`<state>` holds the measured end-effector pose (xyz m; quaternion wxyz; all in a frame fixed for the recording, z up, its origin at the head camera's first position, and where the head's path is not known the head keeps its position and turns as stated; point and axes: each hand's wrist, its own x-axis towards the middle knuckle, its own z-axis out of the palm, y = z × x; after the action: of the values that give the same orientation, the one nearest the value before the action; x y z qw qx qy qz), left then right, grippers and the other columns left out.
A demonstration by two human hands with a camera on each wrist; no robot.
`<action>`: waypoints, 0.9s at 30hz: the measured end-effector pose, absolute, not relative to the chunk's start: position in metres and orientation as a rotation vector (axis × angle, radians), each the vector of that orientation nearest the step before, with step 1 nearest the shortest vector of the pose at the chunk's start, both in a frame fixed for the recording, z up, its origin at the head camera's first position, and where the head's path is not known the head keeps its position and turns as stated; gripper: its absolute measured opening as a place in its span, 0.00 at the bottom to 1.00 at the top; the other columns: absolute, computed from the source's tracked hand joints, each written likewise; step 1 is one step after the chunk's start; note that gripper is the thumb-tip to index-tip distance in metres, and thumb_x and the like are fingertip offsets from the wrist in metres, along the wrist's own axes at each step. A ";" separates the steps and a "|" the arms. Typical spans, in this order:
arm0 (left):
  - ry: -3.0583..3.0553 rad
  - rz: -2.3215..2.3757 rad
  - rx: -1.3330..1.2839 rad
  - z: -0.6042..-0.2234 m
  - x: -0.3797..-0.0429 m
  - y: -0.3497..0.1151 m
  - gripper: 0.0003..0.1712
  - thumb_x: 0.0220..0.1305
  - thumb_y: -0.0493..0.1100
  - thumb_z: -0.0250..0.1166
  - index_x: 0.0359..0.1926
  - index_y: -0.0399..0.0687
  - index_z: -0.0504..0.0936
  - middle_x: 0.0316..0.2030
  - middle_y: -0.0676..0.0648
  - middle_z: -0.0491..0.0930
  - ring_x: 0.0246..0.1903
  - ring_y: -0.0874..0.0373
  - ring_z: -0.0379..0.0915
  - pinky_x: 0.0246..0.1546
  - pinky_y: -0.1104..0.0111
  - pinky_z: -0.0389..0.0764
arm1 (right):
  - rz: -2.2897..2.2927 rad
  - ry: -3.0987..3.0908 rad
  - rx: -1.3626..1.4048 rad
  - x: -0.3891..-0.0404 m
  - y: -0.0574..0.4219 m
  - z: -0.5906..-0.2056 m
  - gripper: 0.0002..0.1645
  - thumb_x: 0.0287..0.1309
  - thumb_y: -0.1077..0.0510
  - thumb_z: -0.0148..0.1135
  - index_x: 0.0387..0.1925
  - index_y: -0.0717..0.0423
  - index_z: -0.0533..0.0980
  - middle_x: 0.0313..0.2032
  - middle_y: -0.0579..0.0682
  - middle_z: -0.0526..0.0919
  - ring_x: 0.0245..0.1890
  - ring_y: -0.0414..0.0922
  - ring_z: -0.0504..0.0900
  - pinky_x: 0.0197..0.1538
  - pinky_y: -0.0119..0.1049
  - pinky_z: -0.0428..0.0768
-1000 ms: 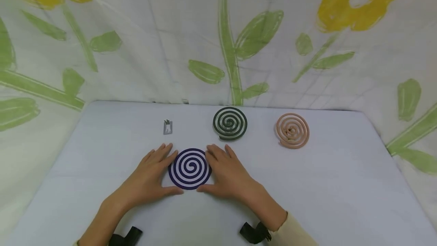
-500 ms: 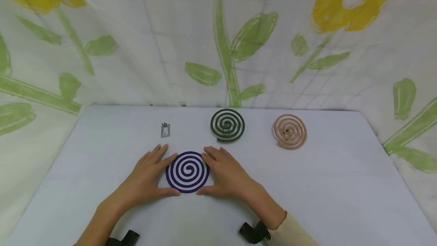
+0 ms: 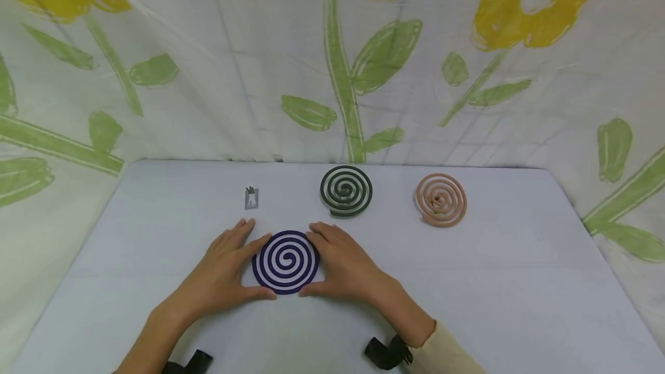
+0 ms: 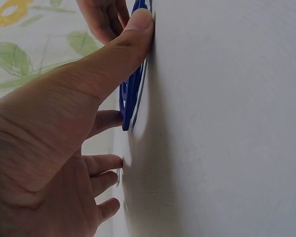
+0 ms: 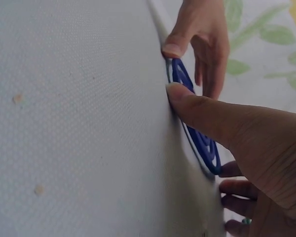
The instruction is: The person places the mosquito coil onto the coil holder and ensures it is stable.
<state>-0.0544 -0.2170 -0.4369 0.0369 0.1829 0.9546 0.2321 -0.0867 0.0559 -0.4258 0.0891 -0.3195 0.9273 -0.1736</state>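
A blue spiral mosquito coil (image 3: 286, 262) lies flat between my two hands near the middle of the white table. My left hand (image 3: 220, 276) holds its left side, thumb at the near edge and forefinger at the far edge. On the right side, my right hand (image 3: 345, 264) grips the rim the same way. Both wrist views show the coil (image 4: 129, 98) edge-on, close over the tabletop with a shadow beneath. The left hand's other fingers spread away from the rim. In the right wrist view, the right thumb (image 5: 187, 101) presses on the coil's near edge.
Behind the hands lie a dark green coil (image 3: 346, 212) and an orange-brown coil (image 3: 441, 224). A small grey flat metal piece (image 3: 251, 206) with a cut-out sits at the back left. A flower-printed cloth (image 3: 208, 103) hangs behind the table (image 3: 519, 305).
The head view has shifted slightly, carrying everything a little left and down. Both hands keep their hold on the blue coil, which stays in about the same place on the table.
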 end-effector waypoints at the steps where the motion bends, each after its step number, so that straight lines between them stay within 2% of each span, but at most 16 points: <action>1: 2.932 0.715 0.566 -0.437 -0.055 -0.217 0.60 0.43 0.72 0.82 0.74 0.52 0.75 0.79 0.32 0.62 0.81 0.32 0.52 0.79 0.33 0.56 | -0.520 2.754 -0.945 -0.087 0.056 -0.426 0.63 0.46 0.31 0.83 0.75 0.59 0.68 0.77 0.56 0.68 0.79 0.54 0.66 0.85 0.48 0.61; 8: 2.945 0.738 0.612 -0.437 -0.056 -0.217 0.60 0.43 0.74 0.81 0.73 0.51 0.76 0.78 0.36 0.66 0.79 0.32 0.58 0.76 0.34 0.64 | -0.539 2.745 -0.956 -0.089 0.057 -0.424 0.65 0.44 0.31 0.84 0.75 0.60 0.68 0.78 0.55 0.68 0.80 0.54 0.66 0.85 0.49 0.62; 13: 2.939 0.769 0.634 -0.438 -0.057 -0.217 0.58 0.44 0.71 0.82 0.72 0.50 0.77 0.77 0.39 0.69 0.78 0.33 0.61 0.74 0.35 0.69 | -0.538 2.733 -0.966 -0.089 0.057 -0.425 0.64 0.46 0.32 0.83 0.76 0.59 0.68 0.78 0.54 0.70 0.81 0.52 0.64 0.85 0.48 0.61; 20: 2.933 0.756 0.640 -0.439 -0.057 -0.217 0.62 0.44 0.71 0.83 0.75 0.46 0.73 0.78 0.39 0.67 0.79 0.34 0.59 0.75 0.36 0.67 | -0.519 2.729 -0.913 -0.092 0.058 -0.426 0.65 0.46 0.30 0.82 0.77 0.57 0.67 0.79 0.52 0.67 0.82 0.50 0.63 0.85 0.47 0.61; 27: 2.913 0.732 0.619 -0.442 -0.057 -0.219 0.62 0.44 0.74 0.81 0.76 0.50 0.72 0.80 0.40 0.65 0.80 0.35 0.57 0.76 0.35 0.65 | -0.587 2.734 -0.884 -0.092 0.061 -0.425 0.60 0.43 0.32 0.84 0.73 0.56 0.73 0.79 0.50 0.69 0.82 0.52 0.64 0.82 0.50 0.68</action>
<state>-0.0568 -0.2190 -0.4418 0.0375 0.2016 0.9492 0.2386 -0.0920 0.0609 -0.4249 0.1044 -0.2999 0.9271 -0.1990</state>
